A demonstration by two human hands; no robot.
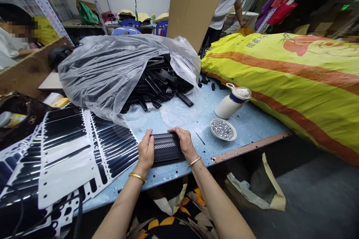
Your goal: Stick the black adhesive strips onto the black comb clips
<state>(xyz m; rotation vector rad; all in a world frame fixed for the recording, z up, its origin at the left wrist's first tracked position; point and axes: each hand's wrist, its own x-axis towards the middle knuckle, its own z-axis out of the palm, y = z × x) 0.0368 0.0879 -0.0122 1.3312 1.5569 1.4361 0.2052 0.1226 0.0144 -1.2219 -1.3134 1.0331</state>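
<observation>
A row of black perforated plastic strips [166, 146] lies side by side on the pale blue table [246, 125] near its front edge. My left hand [146, 152] presses against the left end of the row, fingers curled over it. My right hand [183, 142] closes on the right end, so both hands squeeze the strips together. Just behind them a clear plastic bag [112, 69] lies open, spilling many more black strips [161, 82] onto the table.
White sheets of black adhesive strips [73, 149] fan out at the left. A small white dish of silvery bits [223, 129] and a tipped white jar [232, 101] sit to the right. A big yellow sack [294, 78] fills the right side. Other people work behind.
</observation>
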